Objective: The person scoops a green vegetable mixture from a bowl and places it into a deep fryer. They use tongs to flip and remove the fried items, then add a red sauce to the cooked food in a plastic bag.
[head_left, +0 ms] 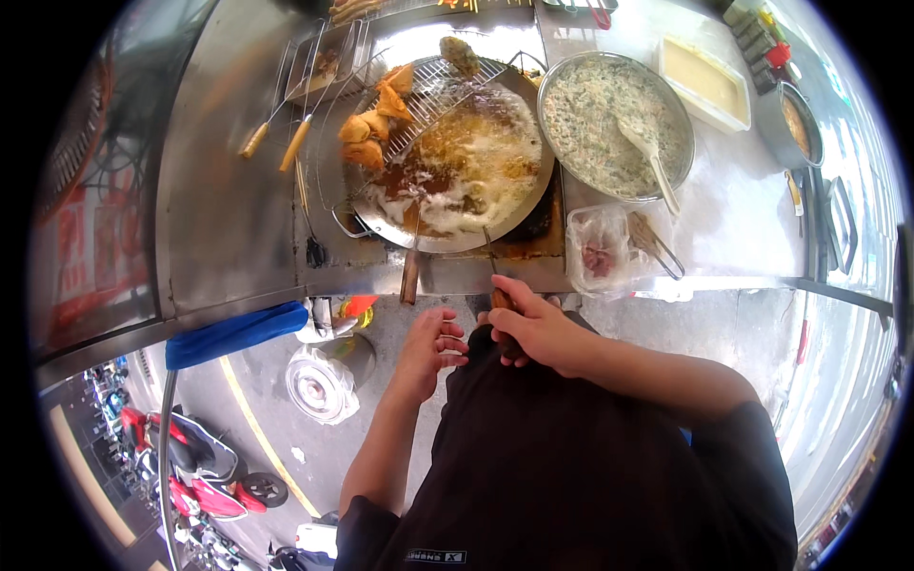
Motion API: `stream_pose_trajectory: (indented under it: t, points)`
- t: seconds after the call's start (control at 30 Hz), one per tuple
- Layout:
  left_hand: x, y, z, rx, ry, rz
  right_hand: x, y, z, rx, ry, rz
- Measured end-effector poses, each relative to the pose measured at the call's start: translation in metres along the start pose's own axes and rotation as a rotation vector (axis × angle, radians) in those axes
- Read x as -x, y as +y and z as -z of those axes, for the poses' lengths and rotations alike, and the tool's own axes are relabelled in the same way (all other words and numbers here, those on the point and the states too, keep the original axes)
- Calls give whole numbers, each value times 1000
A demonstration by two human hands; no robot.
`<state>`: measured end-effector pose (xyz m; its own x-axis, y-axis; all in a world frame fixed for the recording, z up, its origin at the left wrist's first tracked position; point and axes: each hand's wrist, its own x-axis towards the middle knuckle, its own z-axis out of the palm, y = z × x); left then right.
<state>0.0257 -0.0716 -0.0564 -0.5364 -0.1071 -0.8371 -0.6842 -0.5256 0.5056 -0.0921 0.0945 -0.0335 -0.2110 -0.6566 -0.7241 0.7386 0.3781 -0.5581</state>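
My right hand [541, 330] is closed around the wooden handle [501, 301] of a cooking tool. The tool's thin metal shaft [488, 240] runs over the near rim of a wok [545, 171] into bubbling oil [466, 143]; its far end is hidden there. Holding nothing, my left hand [430, 350] hangs in front of the counter with loosely bent, parted fingers. A second wooden-handled tool [409, 276] leans on the wok's near rim. Golden fried pieces [367, 135] sit on a wire rack [428, 119] over the wok's far left, with a darker piece [460, 55] at its far end.
Right of the wok stands a large bowl of pale chopped mixture [581, 124] with a white spoon [652, 162]. Beyond it are a batter tub [705, 81] and a pot [800, 128]. A bagged plastic container [595, 252] lies nearer. Skimmer handles [295, 145] rest left; a lidded bucket [321, 385] stands below.
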Motion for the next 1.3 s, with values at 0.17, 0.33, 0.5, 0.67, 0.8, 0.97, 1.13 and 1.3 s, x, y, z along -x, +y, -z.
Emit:
stream_pose_trajectory:
  t: [0.17,0.33,0.5,0.67,0.8,0.97,1.13,1.3]
  points:
    - [-8,11,26,312,-200,124,-20,-4,-47,553,-52,219]
    - [11,31,53,262,-117,116,-54,-76,13,1022,447,483]
    - [21,38,56,181,-57,172,-115,-188,208,936,1089,520]
    - [23,35,42,192,61,206,-174,-262,333,1154,1320,299]
    - [26,30,34,202,151,216,-231,-294,393,1145,1214,179]
    - [20,32,26,215,186,190,-234,-294,403,891,1115,254]
    - [12,45,33,215,92,196,-107,-250,308,-5,915,463]
    - [6,47,54,189,22,162,-11,-89,124,-3,581,453]
